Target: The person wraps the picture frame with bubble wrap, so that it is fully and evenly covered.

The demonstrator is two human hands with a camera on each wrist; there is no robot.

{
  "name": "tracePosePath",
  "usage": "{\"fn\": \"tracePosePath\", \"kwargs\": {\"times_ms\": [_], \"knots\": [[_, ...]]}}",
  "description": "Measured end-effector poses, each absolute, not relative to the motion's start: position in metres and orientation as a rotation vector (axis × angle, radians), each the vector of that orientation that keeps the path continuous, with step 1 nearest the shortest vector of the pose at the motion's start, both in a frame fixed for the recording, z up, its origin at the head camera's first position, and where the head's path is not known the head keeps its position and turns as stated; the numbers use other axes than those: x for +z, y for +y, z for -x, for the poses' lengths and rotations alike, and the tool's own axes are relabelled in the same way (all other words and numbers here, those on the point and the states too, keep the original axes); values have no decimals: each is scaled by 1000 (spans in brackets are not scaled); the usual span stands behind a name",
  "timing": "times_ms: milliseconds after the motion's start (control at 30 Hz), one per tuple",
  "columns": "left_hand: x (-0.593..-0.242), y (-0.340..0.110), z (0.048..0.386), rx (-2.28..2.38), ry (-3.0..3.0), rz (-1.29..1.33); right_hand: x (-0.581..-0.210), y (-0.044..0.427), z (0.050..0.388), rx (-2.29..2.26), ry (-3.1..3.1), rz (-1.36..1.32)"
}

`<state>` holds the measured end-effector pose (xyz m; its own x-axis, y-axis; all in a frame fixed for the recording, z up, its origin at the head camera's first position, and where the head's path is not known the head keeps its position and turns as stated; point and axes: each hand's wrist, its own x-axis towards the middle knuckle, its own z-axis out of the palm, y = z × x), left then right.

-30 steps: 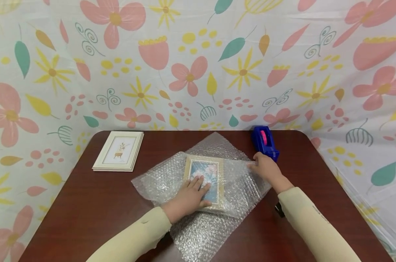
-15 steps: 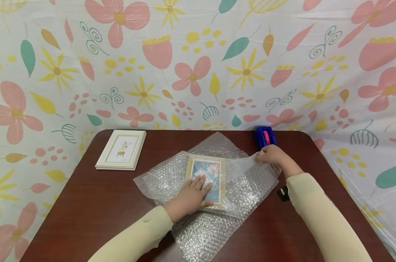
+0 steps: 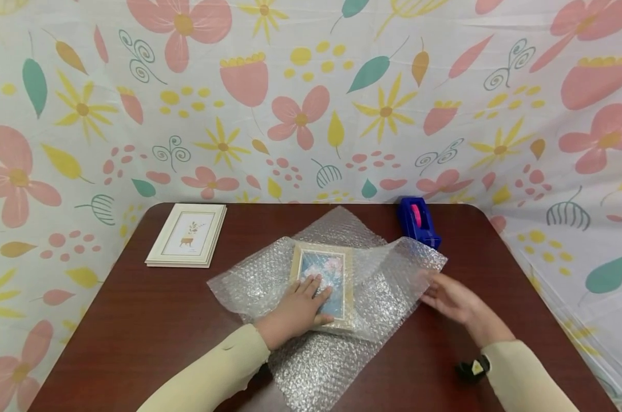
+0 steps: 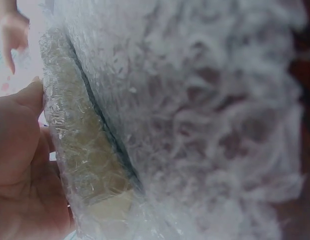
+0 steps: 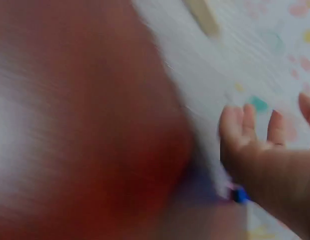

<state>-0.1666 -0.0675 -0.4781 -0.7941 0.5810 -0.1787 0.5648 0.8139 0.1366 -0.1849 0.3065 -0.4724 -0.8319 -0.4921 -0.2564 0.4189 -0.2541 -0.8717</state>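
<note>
A framed flower picture (image 3: 336,273) with a light wooden border lies on bubble wrap (image 3: 316,366), its sides covered by folded flaps. My left hand (image 3: 295,312) rests flat on the frame with spread fingers; in the left wrist view that hand (image 4: 24,165) is beside the wrapped frame edge (image 4: 89,145). At the right corner of the wrap, my right hand (image 3: 455,300) has its fingers relaxed beside the raised flap; whether they touch it is unclear. The right wrist view shows this hand (image 5: 270,160) with parted fingers, holding nothing visible.
White picture frames (image 3: 187,236) lie stacked at the back left of the brown table (image 3: 135,320). A blue tape dispenser (image 3: 418,222) with pink tape stands at the back right, behind the wrap's right corner. A flower-patterned cloth (image 3: 300,114) hangs behind the table.
My right hand has let go of the flap's edge and moved down and to the right. The right flap now stands out farther to the right. My left hand has stayed on the frame.
</note>
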Motion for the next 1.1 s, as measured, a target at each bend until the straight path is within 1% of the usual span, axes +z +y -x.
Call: {"fn": "tracePosePath", "kwargs": {"times_ms": [100,200,267,333,500,600,700,800,933,1100], "knots": [[-477,-67,167,132,2787,-894,-484,290,174,-2072,1395,105],[-475,-68,167,159,2788,-904,-486,272,170,-2009,1568,55],[-475,-68,167,171,2791,-914,-485,264,170,-2015,1639,87],[-475,-69,166,173,2792,-920,-483,260,170,-2092,1590,170],[-475,-70,166,175,2794,-903,-484,256,173,-2282,1189,439],[-475,-71,166,182,2795,-910,-481,250,176,-2296,1283,502],[-475,-72,167,181,2789,-924,-471,238,180,-2219,1601,424],[-476,-73,167,182,2778,-921,-457,217,186,-2115,1822,268],[-478,-74,167,181,2778,-916,-443,186,195,-2098,1823,199],[-479,-74,169,165,2786,-942,-437,158,203,-2136,1729,219]]}}
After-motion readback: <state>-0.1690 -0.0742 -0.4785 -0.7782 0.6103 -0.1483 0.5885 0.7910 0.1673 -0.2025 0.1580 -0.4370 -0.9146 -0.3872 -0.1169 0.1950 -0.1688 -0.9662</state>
